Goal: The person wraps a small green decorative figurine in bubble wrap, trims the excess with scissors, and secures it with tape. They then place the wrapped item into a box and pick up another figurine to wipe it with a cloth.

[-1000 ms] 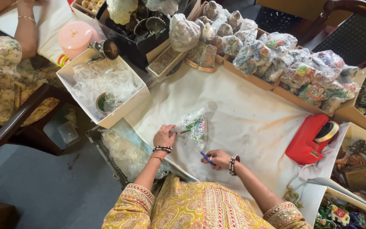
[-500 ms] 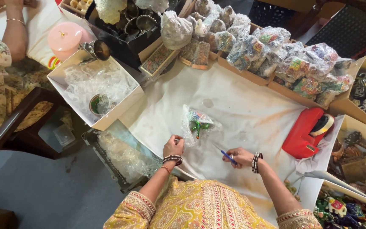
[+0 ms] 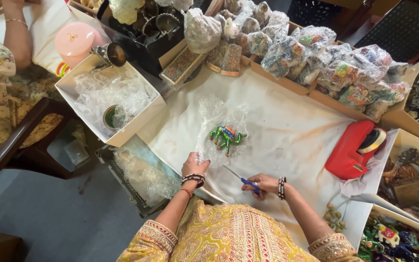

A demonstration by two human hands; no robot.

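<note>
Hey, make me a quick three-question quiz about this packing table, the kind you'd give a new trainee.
1. True or false: the left hand rests on the edge of the bubble wrap sheet.
2. What does the right hand hold? A) blue-handled scissors B) a roll of tape C) a pink lid
3. What colourful thing lies on the bubble wrap, and which red tool sits on the white table cover to the person's right?

Key:
1. True.
2. A, the blue-handled scissors.
3. A small green painted animal figurine; a red tape dispenser.
</note>
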